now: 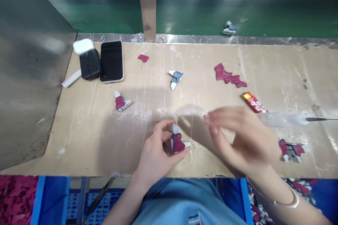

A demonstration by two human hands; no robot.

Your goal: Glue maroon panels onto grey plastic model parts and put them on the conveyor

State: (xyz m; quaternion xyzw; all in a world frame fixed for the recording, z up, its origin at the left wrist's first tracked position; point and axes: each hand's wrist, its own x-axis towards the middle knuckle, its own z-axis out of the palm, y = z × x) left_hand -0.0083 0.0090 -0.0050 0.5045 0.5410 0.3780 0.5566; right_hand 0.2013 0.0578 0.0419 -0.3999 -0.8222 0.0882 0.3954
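My left hand (154, 156) is near the table's front edge, pinching a small part (178, 143) with a maroon patch on a white and grey base. The part rests on the tan tabletop (200, 63). My right hand (237, 140) is blurred with motion just right of that part, its fingers apart and pointing left, with nothing visibly in them. Behind it, a translucent applicator with a dark needle tip (285, 119) lies across the table, pointing right.
On the table lie a pile of maroon cut pieces (228, 76), a red packet (253, 102), similar parts (121, 102) (175, 77) (292, 149), one loose maroon piece (143, 57), a phone (112, 61), a black case (89, 64) and a white case (83, 46). A metal post (147, 5) stands at the back.
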